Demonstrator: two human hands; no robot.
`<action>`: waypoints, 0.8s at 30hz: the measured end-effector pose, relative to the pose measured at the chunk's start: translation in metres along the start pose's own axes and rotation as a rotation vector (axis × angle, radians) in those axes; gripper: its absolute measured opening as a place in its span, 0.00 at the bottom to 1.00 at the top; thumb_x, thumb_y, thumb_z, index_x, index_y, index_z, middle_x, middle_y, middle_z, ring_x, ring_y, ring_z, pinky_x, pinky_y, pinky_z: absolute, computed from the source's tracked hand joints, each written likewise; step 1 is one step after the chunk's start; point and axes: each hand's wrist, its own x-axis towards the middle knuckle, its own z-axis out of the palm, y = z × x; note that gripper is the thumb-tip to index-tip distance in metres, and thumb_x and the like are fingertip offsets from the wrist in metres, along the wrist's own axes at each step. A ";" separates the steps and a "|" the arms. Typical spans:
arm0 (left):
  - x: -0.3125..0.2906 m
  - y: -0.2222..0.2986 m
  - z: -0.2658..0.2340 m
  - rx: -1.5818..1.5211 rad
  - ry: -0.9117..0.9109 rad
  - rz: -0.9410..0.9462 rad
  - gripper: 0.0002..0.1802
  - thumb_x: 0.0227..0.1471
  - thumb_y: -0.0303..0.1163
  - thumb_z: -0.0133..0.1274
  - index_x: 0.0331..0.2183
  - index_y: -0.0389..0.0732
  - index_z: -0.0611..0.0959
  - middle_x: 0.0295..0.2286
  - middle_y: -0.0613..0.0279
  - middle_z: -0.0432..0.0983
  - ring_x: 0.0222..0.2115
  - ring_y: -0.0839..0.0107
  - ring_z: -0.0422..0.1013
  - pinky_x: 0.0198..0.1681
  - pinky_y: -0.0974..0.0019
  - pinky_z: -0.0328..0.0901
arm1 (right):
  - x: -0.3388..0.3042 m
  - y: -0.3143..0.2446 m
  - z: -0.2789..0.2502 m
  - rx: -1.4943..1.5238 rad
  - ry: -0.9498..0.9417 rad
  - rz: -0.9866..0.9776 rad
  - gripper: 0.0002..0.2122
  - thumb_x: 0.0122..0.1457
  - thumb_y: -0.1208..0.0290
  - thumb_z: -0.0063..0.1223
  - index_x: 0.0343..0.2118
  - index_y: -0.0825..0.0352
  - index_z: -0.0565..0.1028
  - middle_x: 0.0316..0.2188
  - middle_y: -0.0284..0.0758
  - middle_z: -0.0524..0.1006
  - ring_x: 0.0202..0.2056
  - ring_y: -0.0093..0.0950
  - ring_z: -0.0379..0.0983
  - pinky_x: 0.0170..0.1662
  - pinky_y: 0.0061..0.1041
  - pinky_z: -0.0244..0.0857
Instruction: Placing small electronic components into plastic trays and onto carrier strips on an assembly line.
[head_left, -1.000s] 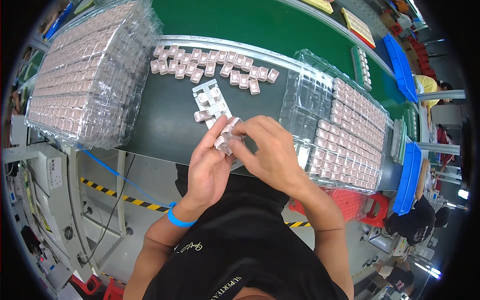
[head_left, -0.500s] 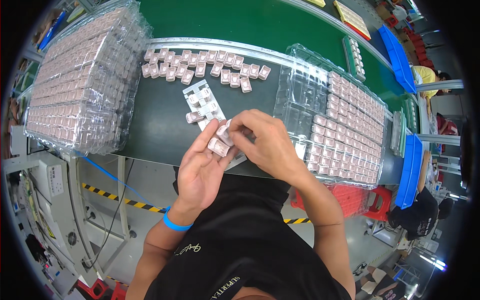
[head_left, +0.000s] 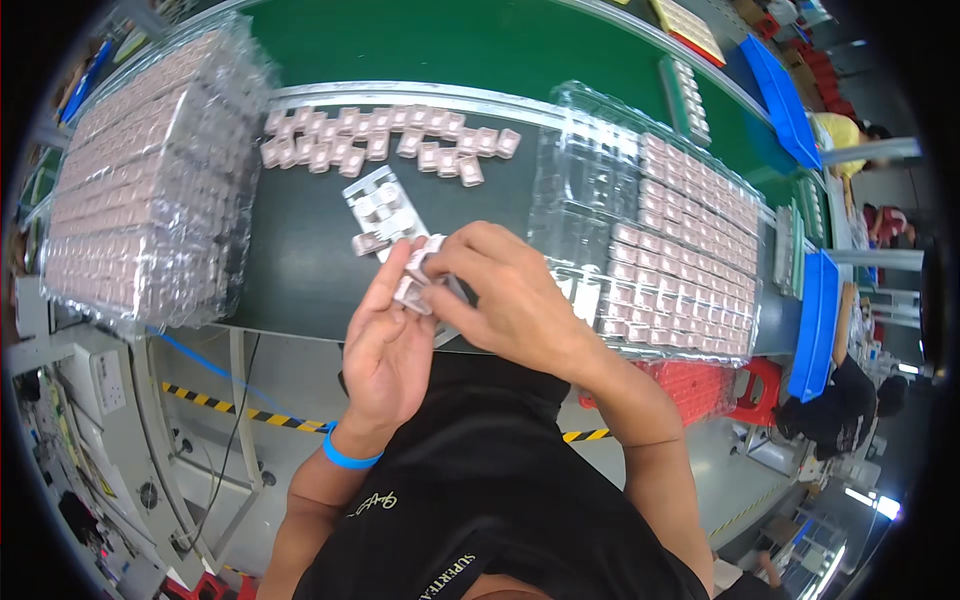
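My left hand (head_left: 388, 365) is turned palm up, with small pale pink plastic parts lying on its outstretched fingers. The nearer pink part (head_left: 412, 295) rests toward the finger bases, and a whitish part (head_left: 425, 254) sits farther along the fingers. My right hand (head_left: 510, 300) comes over them from the right, thumb and forefinger closed at these parts; the exact grip is partly hidden. Just beyond my fingertips a light grey fixture plate (head_left: 354, 187) lies slanted on the bench, with white pieces (head_left: 388, 194) on it. One pink part (head_left: 367, 244) lies at its left edge.
Loose pink parts (head_left: 377, 147) lie in uneven rows at the bench's back. A tall stack of filled clear trays (head_left: 150, 180) stands left. To the right, a clear tray (head_left: 580, 185) holds many pink parts. Green conveyor (head_left: 420, 45) runs behind; blue bins (head_left: 815, 330) hang far right.
The bench has shifted slightly left in view. My right thumb and fingers have moved over the nearer pink part, covering more of it. The left hand stays palm up beneath.
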 end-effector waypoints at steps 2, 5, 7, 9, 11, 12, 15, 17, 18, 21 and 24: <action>-0.002 -0.002 0.002 0.073 0.004 0.050 0.38 0.57 0.29 0.40 0.66 0.26 0.52 0.65 0.45 0.53 0.65 0.56 0.52 0.68 0.51 0.47 | 0.001 0.002 0.003 -0.009 0.002 -0.014 0.05 0.53 0.73 0.61 0.31 0.67 0.78 0.33 0.38 0.75 0.37 0.39 0.73 0.39 0.36 0.68; -0.003 -0.006 0.006 0.186 -0.030 0.126 0.41 0.54 0.29 0.41 0.66 0.24 0.49 0.66 0.44 0.48 0.67 0.53 0.48 0.69 0.53 0.43 | 0.003 0.002 0.008 0.025 0.034 -0.006 0.04 0.53 0.74 0.60 0.29 0.67 0.77 0.32 0.37 0.73 0.36 0.38 0.72 0.39 0.36 0.67; -0.004 -0.006 0.010 0.232 -0.041 0.147 0.42 0.53 0.28 0.41 0.66 0.23 0.48 0.67 0.43 0.46 0.68 0.53 0.47 0.69 0.54 0.43 | 0.004 0.002 0.003 0.071 0.042 -0.024 0.04 0.52 0.75 0.60 0.29 0.67 0.77 0.32 0.37 0.73 0.36 0.38 0.72 0.38 0.36 0.67; -0.002 -0.009 0.010 0.261 -0.070 0.179 0.44 0.52 0.27 0.43 0.67 0.26 0.46 0.67 0.41 0.44 0.69 0.51 0.43 0.70 0.50 0.40 | 0.001 0.006 -0.010 0.023 0.049 -0.025 0.04 0.52 0.75 0.60 0.29 0.67 0.77 0.32 0.37 0.73 0.36 0.38 0.72 0.39 0.36 0.68; -0.002 -0.010 0.010 0.350 -0.031 0.231 0.43 0.52 0.29 0.42 0.67 0.30 0.48 0.67 0.38 0.46 0.69 0.48 0.44 0.70 0.47 0.40 | -0.001 0.020 -0.026 -0.056 0.102 -0.074 0.04 0.50 0.76 0.61 0.29 0.66 0.77 0.31 0.36 0.73 0.36 0.38 0.72 0.39 0.35 0.68; -0.001 -0.007 0.008 0.383 -0.035 0.286 0.43 0.52 0.29 0.42 0.67 0.30 0.49 0.67 0.38 0.46 0.69 0.48 0.43 0.70 0.46 0.40 | -0.004 0.028 -0.042 -0.119 0.089 -0.027 0.05 0.50 0.76 0.62 0.29 0.66 0.77 0.32 0.37 0.74 0.37 0.38 0.72 0.41 0.35 0.68; 0.004 0.004 -0.013 0.461 -0.026 0.429 0.40 0.54 0.26 0.41 0.67 0.30 0.51 0.66 0.38 0.47 0.68 0.46 0.46 0.70 0.44 0.42 | -0.010 0.066 -0.101 -0.363 0.095 -0.004 0.05 0.50 0.75 0.63 0.29 0.66 0.77 0.34 0.38 0.76 0.38 0.39 0.73 0.43 0.35 0.68; 0.010 0.012 -0.034 0.501 -0.001 0.524 0.32 0.58 0.23 0.38 0.64 0.29 0.59 0.62 0.39 0.58 0.65 0.48 0.54 0.68 0.45 0.50 | -0.019 0.097 -0.134 -0.523 0.044 0.063 0.05 0.52 0.74 0.62 0.29 0.67 0.76 0.34 0.38 0.76 0.39 0.40 0.73 0.44 0.36 0.68; 0.012 0.015 -0.047 0.499 0.005 0.531 0.32 0.58 0.23 0.38 0.64 0.29 0.59 0.62 0.39 0.58 0.65 0.48 0.54 0.68 0.45 0.50 | -0.022 0.110 -0.145 -0.599 0.021 0.077 0.05 0.53 0.73 0.61 0.29 0.67 0.76 0.33 0.37 0.75 0.39 0.39 0.73 0.44 0.36 0.68; 0.016 0.020 -0.073 0.645 0.224 0.561 0.22 0.60 0.19 0.36 0.55 0.28 0.71 0.50 0.44 0.73 0.53 0.58 0.70 0.58 0.51 0.65 | -0.029 0.133 -0.163 -0.675 -0.085 0.090 0.05 0.54 0.73 0.60 0.28 0.68 0.76 0.32 0.37 0.74 0.39 0.39 0.72 0.44 0.37 0.68; 0.018 0.020 -0.093 0.665 0.350 0.542 0.21 0.60 0.18 0.37 0.54 0.28 0.72 0.47 0.46 0.74 0.48 0.61 0.72 0.55 0.55 0.67 | -0.025 0.143 -0.164 -0.697 -0.200 0.090 0.05 0.53 0.73 0.60 0.28 0.68 0.76 0.33 0.37 0.75 0.39 0.39 0.72 0.43 0.37 0.68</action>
